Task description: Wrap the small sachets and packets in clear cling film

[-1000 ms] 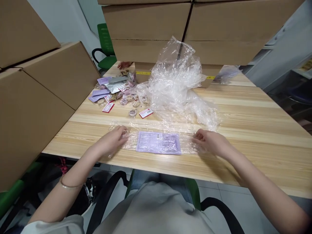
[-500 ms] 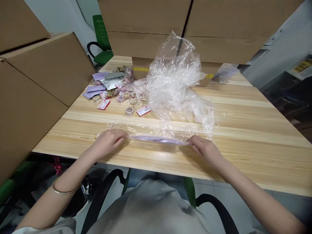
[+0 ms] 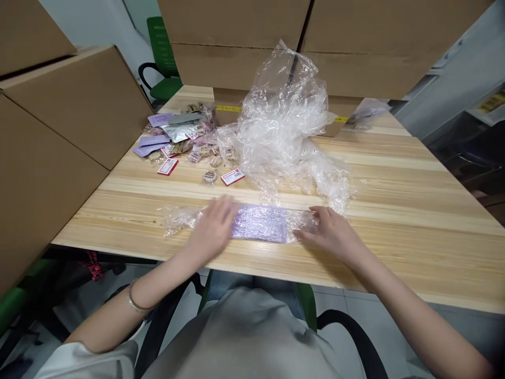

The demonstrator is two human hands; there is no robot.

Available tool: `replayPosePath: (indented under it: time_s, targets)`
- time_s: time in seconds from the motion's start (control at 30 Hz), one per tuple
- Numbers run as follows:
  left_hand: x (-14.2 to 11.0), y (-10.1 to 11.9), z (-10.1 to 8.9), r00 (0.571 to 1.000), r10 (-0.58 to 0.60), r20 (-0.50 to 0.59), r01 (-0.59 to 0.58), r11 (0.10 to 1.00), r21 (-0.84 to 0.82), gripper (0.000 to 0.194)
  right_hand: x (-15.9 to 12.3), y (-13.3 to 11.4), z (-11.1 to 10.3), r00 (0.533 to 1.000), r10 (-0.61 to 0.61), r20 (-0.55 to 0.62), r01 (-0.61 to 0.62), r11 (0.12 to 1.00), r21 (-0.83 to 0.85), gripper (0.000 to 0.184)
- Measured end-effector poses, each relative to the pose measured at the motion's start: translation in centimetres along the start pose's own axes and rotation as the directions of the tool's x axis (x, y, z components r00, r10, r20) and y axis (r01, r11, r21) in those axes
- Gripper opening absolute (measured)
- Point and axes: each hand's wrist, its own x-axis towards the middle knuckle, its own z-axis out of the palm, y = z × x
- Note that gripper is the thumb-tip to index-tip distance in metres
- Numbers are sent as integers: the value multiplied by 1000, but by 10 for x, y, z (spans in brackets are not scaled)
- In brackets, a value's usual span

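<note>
A flat purple packet point(image 3: 259, 223) lies on the table near its front edge, wrapped in crinkled clear plastic film point(image 3: 182, 219) that sticks out past both ends. My left hand point(image 3: 213, 227), slightly blurred, rests over the packet's left end with its fingers stretched out. At the other end, my right hand point(image 3: 329, 229) touches the film, thumb and fingers spread apart around it. Just beyond the packet stands a big crumpled heap of clear plastic film point(image 3: 280, 126).
Back left, a pile holds purple packets point(image 3: 153, 141), a silver pouch point(image 3: 179, 131) and small wrapped items. Nearer lie two red-and-white cards point(image 3: 232, 177) point(image 3: 168, 167) and a round wrapped piece point(image 3: 210, 177). Large cardboard boxes point(image 3: 71, 110) stand left and behind.
The purple packet, edge-on and stretched between both hands before, now lies flat in film. My left hand has moved right onto it; my right hand has loosened its pinch.
</note>
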Motion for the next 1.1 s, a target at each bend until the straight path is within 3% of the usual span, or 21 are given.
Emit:
replayPosePath:
  time_s: [0.07, 0.13, 0.2, 0.3, 0.4, 0.53, 0.6, 0.67, 0.77, 0.83, 0.93, 1.03, 1.1]
  targets:
    - [7, 32, 5, 983, 161, 84, -150, 981, -123, 52, 7, -1, -8, 985, 83, 151, -91, 995, 42, 47]
    - [12, 58, 14, 974, 182, 138, -151, 967, -206, 59, 12, -5, -15, 973, 102, 205, -126, 986, 106, 40]
    - [16, 74, 23, 976, 142, 165, -96, 961, -260, 66, 13, -12, -18, 983, 100, 156, -136, 961, 242, 41]
    - [18, 80, 30, 977, 107, 182, -45, 949, -313, 68, 3, -32, -10, 994, 78, 75, -106, 843, 527, 38]
    - [20, 74, 27, 971, 122, 203, -38, 926, -375, 60, -11, -56, 15, 993, -121, -5, 97, 769, 632, 48]
    - [14, 54, 11, 984, 133, 122, -45, 835, -548, 35, -18, -69, 50, 890, -454, -47, 438, 818, 373, 65]
    - [1, 37, -1, 999, -10, 41, 32, 797, -603, 29, -17, -67, 58, 849, -528, -35, 519, 818, 248, 65]
    - [-19, 17, -13, 965, -263, -1, 217, 800, -560, 25, -16, -65, 61, 834, -551, -32, 547, 819, 172, 68]
    - [-52, -12, -24, 839, -542, -53, 502, 807, -312, 27, -14, -63, 60, 829, -558, -30, 557, 821, 125, 70]
    - [-69, -24, -25, 806, -585, -90, 558, 802, -214, 31, -13, -64, 59, 828, -559, -29, 558, 821, 121, 70]
    - [-80, -30, -16, 821, -564, -82, 548, 821, -158, 33, -13, -64, 59, 828, -560, -32, 559, 820, 126, 68]
    - [-73, -26, -6, 826, -564, -22, 559, 823, -99, 44, -13, -64, 60, 830, -555, -48, 556, 820, 136, 60]
    - [-60, -20, -1, 820, -572, 13, 566, 809, -158, 47, -12, -64, 60, 830, -554, -64, 557, 819, 140, 53]
